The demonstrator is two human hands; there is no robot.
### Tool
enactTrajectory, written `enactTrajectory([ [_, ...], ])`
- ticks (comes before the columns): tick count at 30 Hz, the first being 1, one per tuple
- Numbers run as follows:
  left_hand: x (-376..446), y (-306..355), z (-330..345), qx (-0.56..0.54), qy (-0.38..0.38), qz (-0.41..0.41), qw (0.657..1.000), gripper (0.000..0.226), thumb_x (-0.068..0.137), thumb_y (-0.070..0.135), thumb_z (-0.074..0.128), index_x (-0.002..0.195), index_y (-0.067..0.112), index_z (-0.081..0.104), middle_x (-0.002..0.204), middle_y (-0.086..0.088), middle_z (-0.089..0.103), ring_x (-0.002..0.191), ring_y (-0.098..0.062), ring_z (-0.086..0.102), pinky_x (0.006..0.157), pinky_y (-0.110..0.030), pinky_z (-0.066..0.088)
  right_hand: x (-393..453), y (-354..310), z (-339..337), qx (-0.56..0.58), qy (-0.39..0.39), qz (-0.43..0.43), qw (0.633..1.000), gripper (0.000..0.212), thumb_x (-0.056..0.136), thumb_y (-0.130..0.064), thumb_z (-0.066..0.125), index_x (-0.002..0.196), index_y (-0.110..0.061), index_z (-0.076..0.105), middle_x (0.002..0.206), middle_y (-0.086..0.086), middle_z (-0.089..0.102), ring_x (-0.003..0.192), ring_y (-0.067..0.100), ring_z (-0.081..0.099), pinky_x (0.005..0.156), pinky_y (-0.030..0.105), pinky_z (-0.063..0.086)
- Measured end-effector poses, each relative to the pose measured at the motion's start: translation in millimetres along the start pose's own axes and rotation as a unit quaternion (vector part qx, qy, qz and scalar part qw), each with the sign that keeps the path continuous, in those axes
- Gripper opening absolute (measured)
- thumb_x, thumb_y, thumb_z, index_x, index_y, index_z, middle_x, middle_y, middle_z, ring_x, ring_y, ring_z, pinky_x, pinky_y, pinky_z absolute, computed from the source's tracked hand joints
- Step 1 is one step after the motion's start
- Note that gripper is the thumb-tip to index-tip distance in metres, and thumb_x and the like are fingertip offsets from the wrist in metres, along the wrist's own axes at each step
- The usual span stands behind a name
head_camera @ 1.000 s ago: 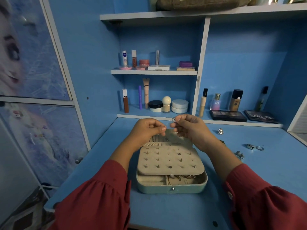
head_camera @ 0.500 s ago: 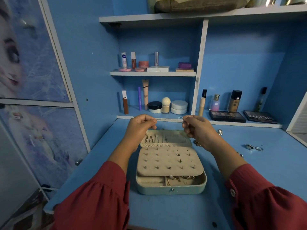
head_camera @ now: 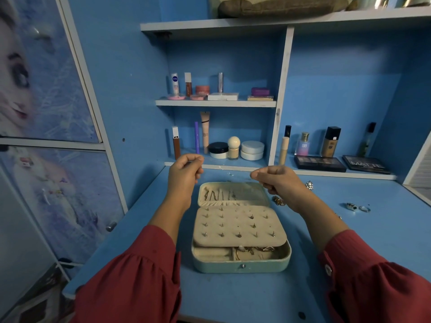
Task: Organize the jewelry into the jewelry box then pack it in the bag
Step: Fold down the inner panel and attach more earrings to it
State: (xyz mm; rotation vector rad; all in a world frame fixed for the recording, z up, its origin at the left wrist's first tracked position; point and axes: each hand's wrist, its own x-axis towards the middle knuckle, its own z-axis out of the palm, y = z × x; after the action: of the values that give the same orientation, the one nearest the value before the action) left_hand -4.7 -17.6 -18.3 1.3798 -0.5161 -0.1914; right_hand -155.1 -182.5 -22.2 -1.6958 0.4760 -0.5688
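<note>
Two hands raised above open jewelry box [head_camera: 241, 262] on blue desk [head_camera: 233, 297]: left hand [head_camera: 185, 173] and right hand [head_camera: 276, 181] well apart, fingertips pinched, apparently stretching thin chain [head_camera: 229, 173], barely visible. Step judged: stowing necklace. Next: lower chain onto lid hooks [head_camera: 220, 194]. Loose rings [head_camera: 358, 207] remain at right.

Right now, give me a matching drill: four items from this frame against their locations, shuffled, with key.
Items
1. jewelry box
2. Nivea tube
3. two eyeshadow palettes
4. loose rings

Locations
A. upper small shelf, left end
B. desk, right of the person's right hand
C. desk centre, lid open
D. ledge at right, lying flat

Pairs: 1-C, 2-A, 3-D, 4-B
</note>
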Motion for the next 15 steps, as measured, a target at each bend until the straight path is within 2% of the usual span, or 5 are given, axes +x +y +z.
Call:
enactTrajectory([
  [4,0.6,-1.0,0.1,-0.008,0.014,-0.003,1.0,0.007,0.091,0.011,0.06,0.084,0.012,0.063,0.066,-0.001,0.054,0.056,-0.007,0.044,0.05,-0.016,0.039,0.4,0.1,0.3,-0.006,0.028,0.002,1.0,0.022,0.087,-0.027,0.067,0.077,-0.008,0.066,0.059,0.0,0.051,0.054,0.01,0.039,0.053,0.023,0.034],
  [8,2.9,-3.5,-0.5,-0.004,0.03,-0.013,0.999,0.006,0.091,0.011,0.061,0.086,0.012,0.064,0.068,-0.001,0.055,0.059,-0.009,0.045,0.053,-0.018,0.04,0.9,-1.2,-1.4,0.015,0.044,0.014,0.999,0.037,0.086,-0.039,0.065,0.066,-0.011,0.055,0.059,0.002,0.049,0.055,0.013,0.041,0.057,0.027,0.036],
  [12,4.9,-5.8,-2.1,0.001,0.055,-0.017,0.998,0.007,0.091,0.011,0.06,0.086,0.013,0.064,0.069,-0.001,0.055,0.059,-0.01,0.045,0.055,-0.02,0.04,0.2,-3.5,-3.5,0.099,0.04,0.031,0.994,0.032,0.086,-0.038,0.065,0.07,-0.013,0.055,0.066,0.001,0.056,0.063,0.015,0.049,0.061,0.029,0.036],
  [15,7.1,-8.0,-4.6,0.0,0.084,-0.018,0.996,0.011,0.091,0.011,0.059,0.082,0.016,0.063,0.07,-0.001,0.055,0.06,-0.01,0.046,0.059,-0.023,0.04,-1.2,-6.4,-6.7,0.182,0.023,0.043,0.982,0.024,0.091,-0.031,0.058,0.074,-0.015,0.054,0.07,0.001,0.061,0.065,0.016,0.055,0.063,0.029,0.037],
])
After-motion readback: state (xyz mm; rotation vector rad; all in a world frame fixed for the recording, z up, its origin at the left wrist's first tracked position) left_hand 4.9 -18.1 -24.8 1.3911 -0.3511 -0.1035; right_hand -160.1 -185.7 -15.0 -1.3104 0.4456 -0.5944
